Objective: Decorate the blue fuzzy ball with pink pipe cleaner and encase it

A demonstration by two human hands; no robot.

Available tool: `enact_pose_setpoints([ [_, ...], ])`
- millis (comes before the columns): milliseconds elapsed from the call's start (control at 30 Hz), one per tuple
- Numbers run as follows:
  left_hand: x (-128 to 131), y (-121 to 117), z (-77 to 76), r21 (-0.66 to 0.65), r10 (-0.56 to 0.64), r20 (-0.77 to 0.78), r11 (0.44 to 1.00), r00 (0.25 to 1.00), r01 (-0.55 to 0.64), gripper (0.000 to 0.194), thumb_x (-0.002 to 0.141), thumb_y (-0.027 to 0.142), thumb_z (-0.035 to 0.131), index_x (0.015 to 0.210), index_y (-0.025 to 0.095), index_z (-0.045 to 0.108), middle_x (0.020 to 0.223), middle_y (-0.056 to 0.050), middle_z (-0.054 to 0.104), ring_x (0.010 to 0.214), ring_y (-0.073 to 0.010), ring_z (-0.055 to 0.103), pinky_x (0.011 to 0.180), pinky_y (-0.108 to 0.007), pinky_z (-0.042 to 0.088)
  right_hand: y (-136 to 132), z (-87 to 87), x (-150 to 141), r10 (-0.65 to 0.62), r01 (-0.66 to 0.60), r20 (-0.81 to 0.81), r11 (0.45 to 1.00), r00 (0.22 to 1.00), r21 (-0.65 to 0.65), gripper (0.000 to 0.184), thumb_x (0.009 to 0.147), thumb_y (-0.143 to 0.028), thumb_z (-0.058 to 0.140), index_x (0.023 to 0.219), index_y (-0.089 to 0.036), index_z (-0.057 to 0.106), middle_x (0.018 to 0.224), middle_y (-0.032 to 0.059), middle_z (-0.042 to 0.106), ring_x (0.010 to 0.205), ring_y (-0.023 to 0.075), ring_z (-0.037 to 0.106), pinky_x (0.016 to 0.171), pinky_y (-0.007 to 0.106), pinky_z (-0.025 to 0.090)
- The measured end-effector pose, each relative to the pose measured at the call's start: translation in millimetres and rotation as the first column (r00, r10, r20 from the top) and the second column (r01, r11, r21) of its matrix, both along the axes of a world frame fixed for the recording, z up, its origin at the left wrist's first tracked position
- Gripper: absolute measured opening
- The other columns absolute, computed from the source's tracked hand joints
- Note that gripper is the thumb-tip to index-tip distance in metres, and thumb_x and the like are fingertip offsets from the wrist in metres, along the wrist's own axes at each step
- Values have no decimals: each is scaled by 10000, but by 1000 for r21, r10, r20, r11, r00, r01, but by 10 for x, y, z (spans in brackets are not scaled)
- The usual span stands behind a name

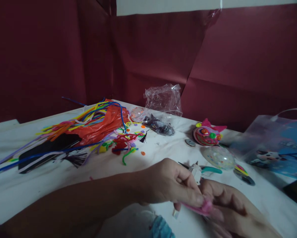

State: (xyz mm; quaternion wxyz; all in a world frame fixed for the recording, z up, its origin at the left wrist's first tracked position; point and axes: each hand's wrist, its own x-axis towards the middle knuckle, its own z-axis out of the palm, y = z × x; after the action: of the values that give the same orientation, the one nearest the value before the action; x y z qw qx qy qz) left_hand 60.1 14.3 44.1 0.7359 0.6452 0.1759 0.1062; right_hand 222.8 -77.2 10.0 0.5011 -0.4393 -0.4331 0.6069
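Note:
My left hand [168, 185] reaches across from the left, its thumb and fingers pinched on a pink pipe cleaner [204, 208]. The pink strands look bunched or bent between the fingertips. Close against it, my right hand [232, 205] grips the same pink piece from the right; its lower fingers are blurred. Just beyond the hands lie pliers with teal handles [211, 170], partly covered by my left hand. A blue fuzzy thing [162, 227] shows at the bottom edge, below my left wrist.
At the back right sits a colourful lion-head ornament [207, 133], near a clear ball [220, 157] and a grey disc [190, 142]. Pipe cleaners [96, 114], a red plastic bag [101, 127] and a black phone-like slab [49, 152] lie left. Clear packaging [164, 100] stands behind.

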Motion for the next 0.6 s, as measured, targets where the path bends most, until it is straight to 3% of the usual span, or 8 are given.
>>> enact_pose_setpoints([
  [100, 4, -22, 4, 39, 131, 1, 991, 991, -131, 433, 521, 498, 764, 639, 129, 570, 518, 62, 493, 440, -43, 401, 432, -188, 303, 4, 53, -40, -105, 99, 97, 993, 990, 69, 372, 654, -481, 811, 678, -171, 607, 557, -34, 450, 444, 64, 354, 434, 164, 323],
  [167, 20, -44, -8, 74, 247, 4, 966, 969, -247, 377, 561, 442, 761, 633, 132, 559, 499, 72, 480, 434, -38, 378, 423, -187, 266, 7, 82, -76, -214, 163, 239, 962, 947, 217, 357, 651, -525, 792, 762, -218, 648, 616, -12, 529, 524, 118, 470, 494, 197, 411],
  [233, 40, -64, -37, 92, 323, 4, 942, 946, -322, 350, 574, 407, 758, 620, 134, 543, 478, 80, 465, 428, -34, 363, 417, -185, 248, 10, 96, -99, -332, 150, 417, 898, 846, 413, 256, 703, -479, 762, 794, -263, 660, 681, -2, 599, 613, 156, 548, 552, 201, 455],
  [367, 62, -77, -90, 55, 273, -42, 961, 961, -270, 354, 573, 426, 739, 604, 132, 546, 468, 70, 469, 406, -41, 376, 398, -189, 267, 6, 98, -35, -525, 39, 576, 759, 627, 649, 101, 812, -359, 654, 745, -284, 646, 668, -22, 622, 595, 159, 593, 533, 180, 457],
  [500, 49, -60, -55, -146, 183, -73, 970, 980, -192, 422, 491, 499, 738, 579, 141, 533, 412, 85, 405, 355, -42, 324, 378, -207, 325, -4, 105, 119, -490, -126, 673, 750, 554, 650, 111, 863, -287, 593, 764, -275, 643, 693, -8, 636, 571, 152, 597, 498, 159, 454],
  [600, 51, -58, -47, -160, 232, -79, 957, 969, -242, 379, 505, 455, 726, 570, 143, 521, 372, 103, 342, 337, -34, 285, 360, -198, 312, -17, 103, 100, -568, -18, 588, 710, 576, 704, 53, 862, -328, 609, 851, -297, 650, 775, -2, 648, 685, 171, 609, 590, 160, 477],
])
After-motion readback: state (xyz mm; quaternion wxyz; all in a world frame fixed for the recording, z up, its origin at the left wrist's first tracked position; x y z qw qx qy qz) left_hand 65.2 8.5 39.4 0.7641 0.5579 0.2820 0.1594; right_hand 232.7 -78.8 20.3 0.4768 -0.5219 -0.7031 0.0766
